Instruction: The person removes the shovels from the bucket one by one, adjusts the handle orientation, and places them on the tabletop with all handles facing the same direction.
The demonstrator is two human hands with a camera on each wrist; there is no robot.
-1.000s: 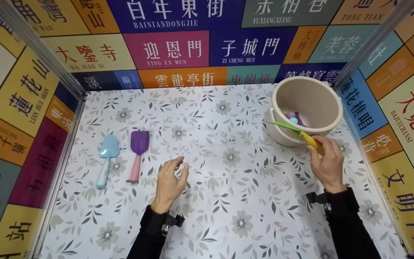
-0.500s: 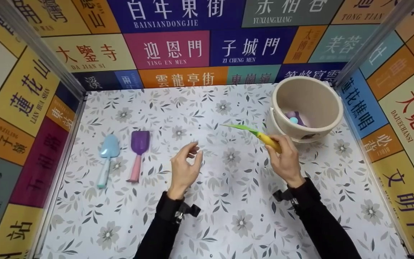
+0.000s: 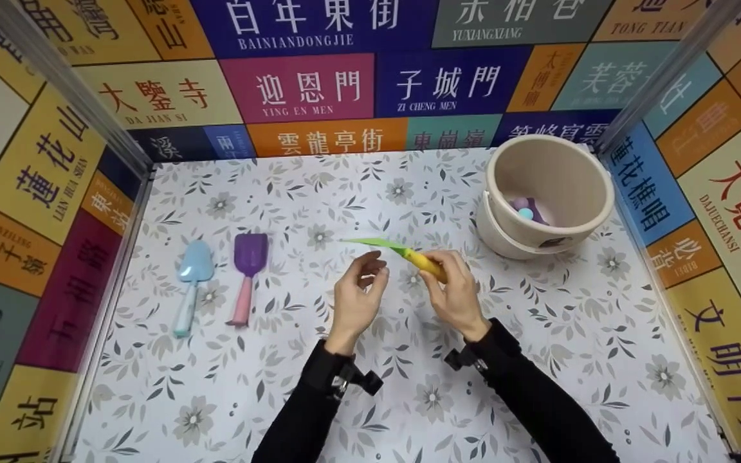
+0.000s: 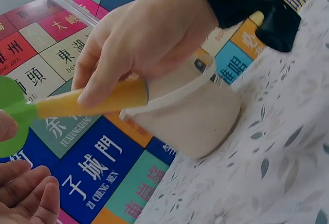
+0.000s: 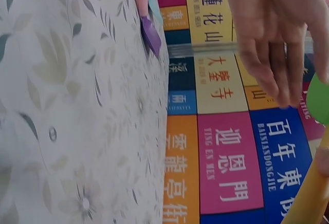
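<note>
My right hand [image 3: 457, 292] grips the yellow handle of a toy shovel [image 3: 426, 265] with a green blade, held up over the patterned table. The blade points left and shows nearly edge-on in the head view. My left hand [image 3: 356, 302] is just below the blade, fingers loosely bent. In the left wrist view, the left fingertips [image 4: 38, 196] are right by the green blade [image 4: 23, 112], and one fingertip overlaps it. From the right wrist, the left hand [image 5: 272, 34] shows its fingers extended, with nothing gripped.
A beige bucket [image 3: 496, 225] stands at the back right, with small purple and light blue things inside. To the left lie a light blue toy trowel [image 3: 195, 263] and a purple toy shovel [image 3: 250, 257] with a pink handle. Printed walls [image 3: 309, 90] enclose the table's back and sides.
My right hand has carried the green and yellow toy shovel left, away from the bucket's front. My left hand has moved right and slightly forward to meet the blade.
</note>
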